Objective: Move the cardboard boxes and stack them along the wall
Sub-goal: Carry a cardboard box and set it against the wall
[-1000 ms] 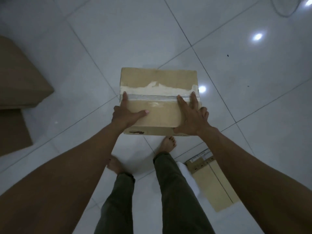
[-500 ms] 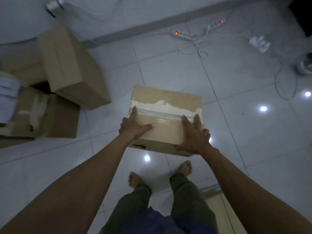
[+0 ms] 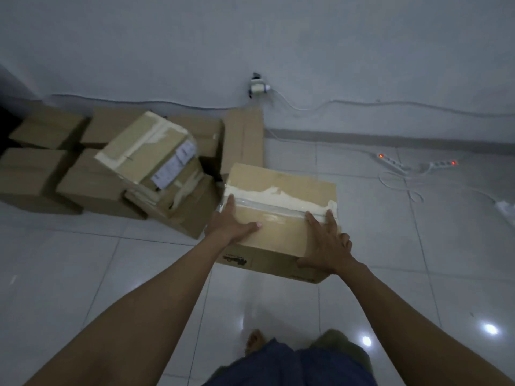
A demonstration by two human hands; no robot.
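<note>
1. Head view, the carried thing: a closed cardboard box [image 3: 281, 218] is held out in front of the person, over the tiled floor [image 3: 376, 246] and just right of the boxes already by the wall. A strip of clear tape [image 3: 276, 208] runs across its top, with a torn pale patch along the far side of the strip.
2. Head view, the hands: the left hand [image 3: 232, 224] grips the box's left edge, with the forefinger lying along the top, the thumb spread across the top panel and the other fingers going down the side out of sight. The right hand [image 3: 327, 245] grips the near right corner, with its fingers spread on the top by the tape's end and its thumb pressed on the near face.
3. Head view, the stack: a pile of boxes [image 3: 69, 174] sits on the floor against the wall [image 3: 250, 37], at the left. One tilted box [image 3: 145, 151] with a white label lies slanted on top of the pile, near the carried box's left side. A flattened cardboard sheet [image 3: 245, 137] stands upright against the wall just behind the carried box.
4. Head view, the rest: a plug [image 3: 257, 87] sits in the wall above the sheet, and its white cord trails right to power strips [image 3: 390, 162] with red lights on the floor. A bare foot [image 3: 254, 341] shows at the bottom.
</note>
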